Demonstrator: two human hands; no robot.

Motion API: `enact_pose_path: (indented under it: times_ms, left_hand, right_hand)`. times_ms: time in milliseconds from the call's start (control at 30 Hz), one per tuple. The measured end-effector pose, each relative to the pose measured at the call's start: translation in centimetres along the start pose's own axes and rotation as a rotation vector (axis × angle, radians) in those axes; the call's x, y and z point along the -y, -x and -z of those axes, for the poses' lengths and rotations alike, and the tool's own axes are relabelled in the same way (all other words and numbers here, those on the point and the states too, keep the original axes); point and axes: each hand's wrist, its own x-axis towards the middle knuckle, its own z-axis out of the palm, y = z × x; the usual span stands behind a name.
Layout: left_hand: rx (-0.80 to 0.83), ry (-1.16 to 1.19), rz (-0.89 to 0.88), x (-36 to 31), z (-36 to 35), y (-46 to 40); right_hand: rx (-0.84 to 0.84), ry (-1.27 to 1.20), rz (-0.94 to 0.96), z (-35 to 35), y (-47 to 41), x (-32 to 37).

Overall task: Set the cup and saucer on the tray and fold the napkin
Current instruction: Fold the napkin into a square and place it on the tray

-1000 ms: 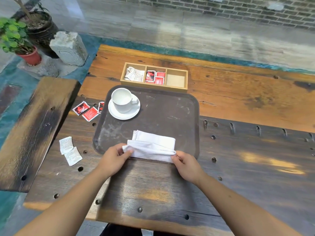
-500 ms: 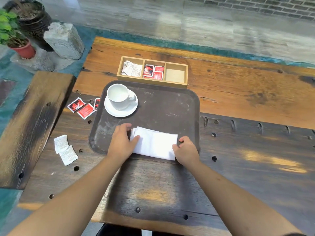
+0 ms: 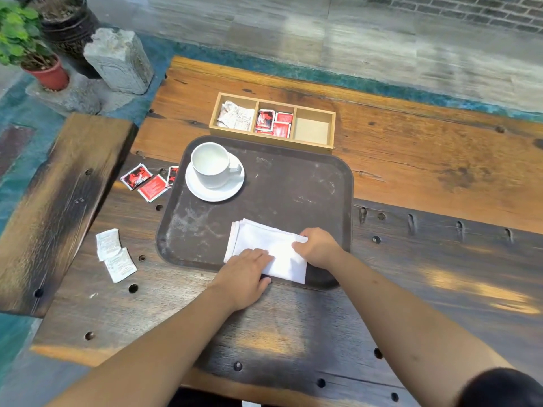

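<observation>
Folding is the step in hand: a white napkin (image 3: 266,250), already doubled into a thick rectangle, lies at the near edge of the dark tray (image 3: 296,183). The left hand (image 3: 246,276) rests flat on the napkin's near-left corner, fingers straight and together, pressing the layers down; its heel sits on the wooden table (image 3: 426,177) just outside the tray rim. The right hand (image 3: 318,246) covers the opposite, right edge with fingers curled over the cloth; whether it pinches the edge or merely bears on it cannot be told. Between the two hands the napkin lies flat. Beyond the left hand's fingertips, well apart from the napkin, the white cup (image 3: 212,164) stands upright on its saucer (image 3: 216,189) in the tray's far-left corner, handle turned towards the right-hand side.

The napkin is judged light, soft and limp: it should crease under palm pressure yet spring open or slide on the smooth tray if released. Hold is best taken at a free corner or edge, pinched through all layers, with the other hand pinning the fold line. Cup and saucer look hard and breakable, the cup loose on the saucer, so they should be lifted by the saucer's rim or the handle.
</observation>
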Motion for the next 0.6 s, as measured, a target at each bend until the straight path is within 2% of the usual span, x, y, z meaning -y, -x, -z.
enact_pose_path:
  times_ms: [67, 200, 367, 500, 600]
  left_hand:
    - [-0.013, 0.021, -0.016, 0.2, 0.1, 0.0]
    - [-0.079, 0.044, -0.062, 0.7, 0.4, 0.0]
    - [-0.272, 0.015, -0.087, 0.2, 0.1, 0.1]
    - [-0.393, 0.122, -0.109, -0.3, -0.2, 0.3]
    - [-0.376, 0.235, -0.061, 0.2, -0.5, 0.7]
  right_hand:
    - [0.026, -0.189, -0.030, 0.0, 0.1, -0.1]
    - [0.102, -0.724, -0.170, -0.2, 1.0, -0.2]
    - [0.170, -1.196, -0.278, 0.3, 3.4, -0.3]
    - [0.209, -1.306, -0.298, -0.5, 5.6, -1.2]
    - [0.163, -1.153, -0.273, -1.3, 6.5, -2.3]
